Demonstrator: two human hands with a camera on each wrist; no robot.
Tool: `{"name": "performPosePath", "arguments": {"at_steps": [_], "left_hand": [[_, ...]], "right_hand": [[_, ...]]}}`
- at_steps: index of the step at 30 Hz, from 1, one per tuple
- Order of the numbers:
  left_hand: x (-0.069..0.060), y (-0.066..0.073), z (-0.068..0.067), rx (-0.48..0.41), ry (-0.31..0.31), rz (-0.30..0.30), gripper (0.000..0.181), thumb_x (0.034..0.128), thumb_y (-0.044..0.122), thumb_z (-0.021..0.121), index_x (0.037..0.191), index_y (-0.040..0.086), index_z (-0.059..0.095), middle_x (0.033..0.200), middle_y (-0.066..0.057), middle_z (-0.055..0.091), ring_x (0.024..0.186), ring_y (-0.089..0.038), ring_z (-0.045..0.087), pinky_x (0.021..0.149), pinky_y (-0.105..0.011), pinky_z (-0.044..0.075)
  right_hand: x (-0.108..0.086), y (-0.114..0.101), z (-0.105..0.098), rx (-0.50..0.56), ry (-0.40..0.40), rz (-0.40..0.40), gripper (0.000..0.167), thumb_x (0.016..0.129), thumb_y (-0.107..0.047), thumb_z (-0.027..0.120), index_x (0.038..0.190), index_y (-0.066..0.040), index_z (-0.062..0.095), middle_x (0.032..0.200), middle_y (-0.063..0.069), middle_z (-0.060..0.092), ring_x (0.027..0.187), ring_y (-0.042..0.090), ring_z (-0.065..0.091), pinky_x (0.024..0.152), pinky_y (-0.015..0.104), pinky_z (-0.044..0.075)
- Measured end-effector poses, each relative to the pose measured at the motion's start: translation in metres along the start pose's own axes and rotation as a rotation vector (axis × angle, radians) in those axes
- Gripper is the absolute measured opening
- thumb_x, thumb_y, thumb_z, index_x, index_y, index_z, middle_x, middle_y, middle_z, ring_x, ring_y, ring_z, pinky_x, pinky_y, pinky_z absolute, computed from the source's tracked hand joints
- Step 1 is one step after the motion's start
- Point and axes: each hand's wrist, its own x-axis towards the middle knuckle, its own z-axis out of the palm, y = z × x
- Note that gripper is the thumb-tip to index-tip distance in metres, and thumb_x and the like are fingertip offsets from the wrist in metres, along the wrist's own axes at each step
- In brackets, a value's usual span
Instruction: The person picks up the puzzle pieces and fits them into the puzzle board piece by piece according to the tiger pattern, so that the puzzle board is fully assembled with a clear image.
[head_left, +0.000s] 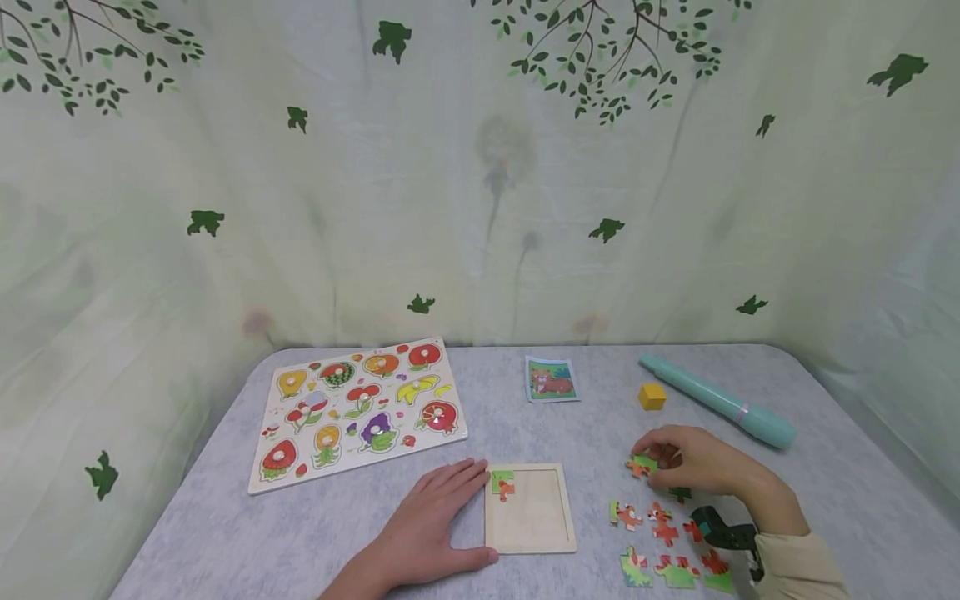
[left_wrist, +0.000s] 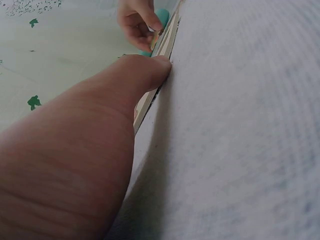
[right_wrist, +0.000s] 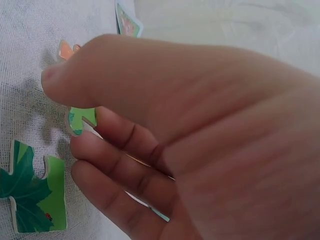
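My left hand lies at the left edge of the wooden puzzle frame, fingers extended at its upper left corner and thumb at its lower left. One green and orange piece sits in the frame's upper left corner. On the right, my right hand pinches another green and orange piece between thumb and fingers. In the right wrist view the thumb covers part of the held piece, and a dark green leaf piece lies beside the fingers.
More loose pieces lie in rows below the right hand. Behind stand a yellow cube, a teal tube-shaped object and a small bear picture card. A fruit puzzle board is at the back left.
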Motion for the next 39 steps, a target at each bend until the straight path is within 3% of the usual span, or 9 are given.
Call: {"name": "performPosePath", "arguments": {"at_steps": [24, 33, 39], "left_hand": [[0.000, -0.001, 0.000, -0.017, 0.002, 0.005, 0.096, 0.0850, 0.080, 0.059, 0.158, 0.020, 0.044, 0.165, 0.006, 0.039, 0.152, -0.021, 0.035, 0.121, -0.055, 0.031], [-0.002, -0.001, -0.001, -0.023, 0.002, -0.001, 0.096, 0.0853, 0.080, 0.060, 0.158, 0.020, 0.044, 0.165, 0.006, 0.039, 0.152, -0.021, 0.035, 0.122, -0.055, 0.031], [-0.001, 0.000, -0.001, -0.022, 0.001, 0.003, 0.095, 0.0852, 0.079, 0.061, 0.158, 0.021, 0.043, 0.165, 0.007, 0.039, 0.152, -0.021, 0.034, 0.122, -0.054, 0.031]], "right_hand": [[0.008, -0.018, 0.007, -0.082, 0.026, -0.071, 0.026, 0.089, -0.017, 0.080, 0.114, -0.015, 0.073, 0.090, -0.006, 0.059, 0.077, 0.003, 0.052, 0.068, 0.022, 0.050], [0.010, -0.028, 0.009, -0.084, 0.045, -0.159, 0.026, 0.090, -0.015, 0.079, 0.115, -0.013, 0.073, 0.092, -0.007, 0.060, 0.077, 0.004, 0.052, 0.066, 0.023, 0.049], [0.015, -0.034, 0.015, -0.112, 0.039, -0.146, 0.027, 0.089, -0.015, 0.080, 0.116, -0.016, 0.074, 0.087, -0.009, 0.057, 0.075, 0.004, 0.050, 0.065, 0.022, 0.046]]}}
